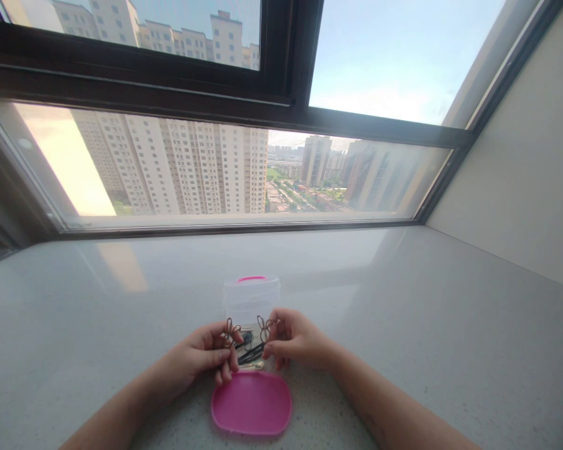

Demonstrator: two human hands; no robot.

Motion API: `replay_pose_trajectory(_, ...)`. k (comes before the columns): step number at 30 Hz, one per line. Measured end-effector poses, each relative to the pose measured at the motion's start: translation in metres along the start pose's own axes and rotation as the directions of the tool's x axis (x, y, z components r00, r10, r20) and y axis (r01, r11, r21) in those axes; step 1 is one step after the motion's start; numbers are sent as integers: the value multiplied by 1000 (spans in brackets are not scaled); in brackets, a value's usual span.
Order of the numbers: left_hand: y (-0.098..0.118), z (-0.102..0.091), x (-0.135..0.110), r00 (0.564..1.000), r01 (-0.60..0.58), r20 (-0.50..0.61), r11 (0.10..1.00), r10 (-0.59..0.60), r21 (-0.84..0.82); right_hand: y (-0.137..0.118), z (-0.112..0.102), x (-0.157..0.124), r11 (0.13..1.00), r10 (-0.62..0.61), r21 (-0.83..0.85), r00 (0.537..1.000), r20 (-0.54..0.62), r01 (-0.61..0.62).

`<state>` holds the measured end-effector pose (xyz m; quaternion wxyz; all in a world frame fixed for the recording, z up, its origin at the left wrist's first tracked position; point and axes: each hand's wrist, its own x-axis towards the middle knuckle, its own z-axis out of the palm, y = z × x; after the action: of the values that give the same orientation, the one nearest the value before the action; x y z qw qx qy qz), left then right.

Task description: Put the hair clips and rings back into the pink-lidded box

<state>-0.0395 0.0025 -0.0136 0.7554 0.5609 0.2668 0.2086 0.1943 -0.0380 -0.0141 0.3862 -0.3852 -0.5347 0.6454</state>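
Note:
My left hand (205, 356) is closed in a pinch on a small brown wire-shaped clip (230, 330) with loops at its top. My right hand (294, 340) pinches a second wire clip (264, 327) shaped like rabbit ears. Both hands hover close together just in front of a clear plastic container (252, 300) with a pink base edge. Dark thin hair clips (249, 351) show between my hands, low in the container. A pink oval lid (252, 403) lies flat on the sill below my hands.
The grey speckled stone window sill (403, 325) stretches wide to both sides. A dark-framed window (216, 112) rises behind it, with tall buildings outside. A beige wall (520, 187) closes the right side.

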Motion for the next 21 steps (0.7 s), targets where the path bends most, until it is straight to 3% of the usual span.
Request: replay_pose_trajectory(21, -1, -1, 0, 1000, 3, 1, 1000, -2, -18, -3, 2, 0, 1000, 21, -14, 1000, -13, -21)
